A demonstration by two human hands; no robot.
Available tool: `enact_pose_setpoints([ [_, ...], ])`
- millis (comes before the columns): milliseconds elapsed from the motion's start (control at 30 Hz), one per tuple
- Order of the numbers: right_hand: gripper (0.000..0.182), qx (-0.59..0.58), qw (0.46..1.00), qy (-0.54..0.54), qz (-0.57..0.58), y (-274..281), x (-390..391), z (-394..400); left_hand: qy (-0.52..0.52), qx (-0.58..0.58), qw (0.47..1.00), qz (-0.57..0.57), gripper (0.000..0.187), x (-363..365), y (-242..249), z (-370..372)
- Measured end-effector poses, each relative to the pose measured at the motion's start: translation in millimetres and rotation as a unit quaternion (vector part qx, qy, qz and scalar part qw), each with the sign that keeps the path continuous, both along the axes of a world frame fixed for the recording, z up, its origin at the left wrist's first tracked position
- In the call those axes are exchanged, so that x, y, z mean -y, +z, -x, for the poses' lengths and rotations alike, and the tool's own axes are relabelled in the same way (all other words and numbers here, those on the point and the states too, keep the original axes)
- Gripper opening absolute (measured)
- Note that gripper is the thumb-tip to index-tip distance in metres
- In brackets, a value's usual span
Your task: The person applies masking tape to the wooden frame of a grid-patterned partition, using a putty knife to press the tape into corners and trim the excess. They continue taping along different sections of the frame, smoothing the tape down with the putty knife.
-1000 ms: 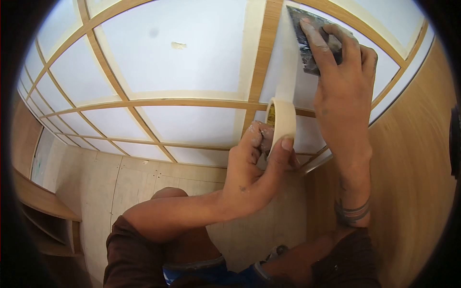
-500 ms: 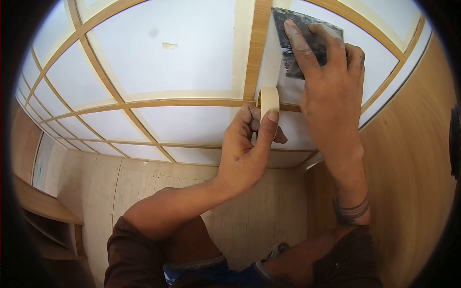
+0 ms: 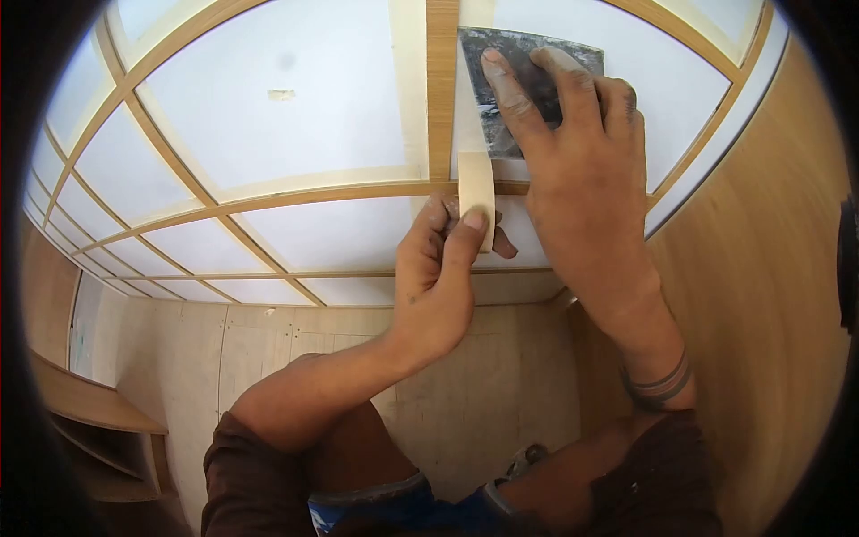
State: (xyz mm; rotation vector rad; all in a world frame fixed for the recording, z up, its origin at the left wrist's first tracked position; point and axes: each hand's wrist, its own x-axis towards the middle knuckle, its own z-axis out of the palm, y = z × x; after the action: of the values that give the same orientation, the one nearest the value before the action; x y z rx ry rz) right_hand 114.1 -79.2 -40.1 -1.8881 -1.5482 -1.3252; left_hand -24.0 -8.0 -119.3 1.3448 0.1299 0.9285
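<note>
A roll of pale masking tape (image 3: 477, 201) is in my left hand (image 3: 440, 282), pinched between thumb and fingers. From the roll a strip runs up along the right side of a vertical wooden strip (image 3: 441, 89). My right hand (image 3: 586, 170) presses a dark, smeared flat scraper blade (image 3: 537, 58) against the white panel (image 3: 667, 98), its fingers spread over the blade. The blade's left edge lies over or beside the tape strip, just above the roll. Grey residue coats my right fingertips.
Wooden strips divide the white wall into panels, many edged with tape (image 3: 408, 107). A wooden panel (image 3: 752, 295) stands at the right. Open wooden shelving (image 3: 98, 394) is at the lower left, above a pale plank floor (image 3: 501, 385).
The view has shifted, so the wall sits further left. The blade has moved slightly down relative to the wall, and the tape roll looks turned more face-on.
</note>
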Motion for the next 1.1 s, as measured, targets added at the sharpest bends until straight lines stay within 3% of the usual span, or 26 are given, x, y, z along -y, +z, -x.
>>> enact_pose_setpoints([
  [400,0.077,-0.032,0.998,0.023,0.054,-15.8,8.5,4.4,0.015,-0.019,0.999,-0.046,0.029,4.4,-7.0,3.2],
  [700,0.089,-0.053,0.995,0.021,0.078,-24.0,10.0,7.9,0.03,0.01,0.999,-0.043,0.02,2.7,-9.6,-1.5],
  [767,0.062,-0.003,0.997,0.015,0.076,-23.7,11.0,6.9,0.029,0.009,0.998,-0.046,0.02,1.0,-11.3,-1.9],
  [1100,0.061,-0.017,0.996,0.023,0.089,-25.3,12.7,7.7,0.045,0.005,0.998,-0.045,0.025,9.2,-7.5,-0.8],
])
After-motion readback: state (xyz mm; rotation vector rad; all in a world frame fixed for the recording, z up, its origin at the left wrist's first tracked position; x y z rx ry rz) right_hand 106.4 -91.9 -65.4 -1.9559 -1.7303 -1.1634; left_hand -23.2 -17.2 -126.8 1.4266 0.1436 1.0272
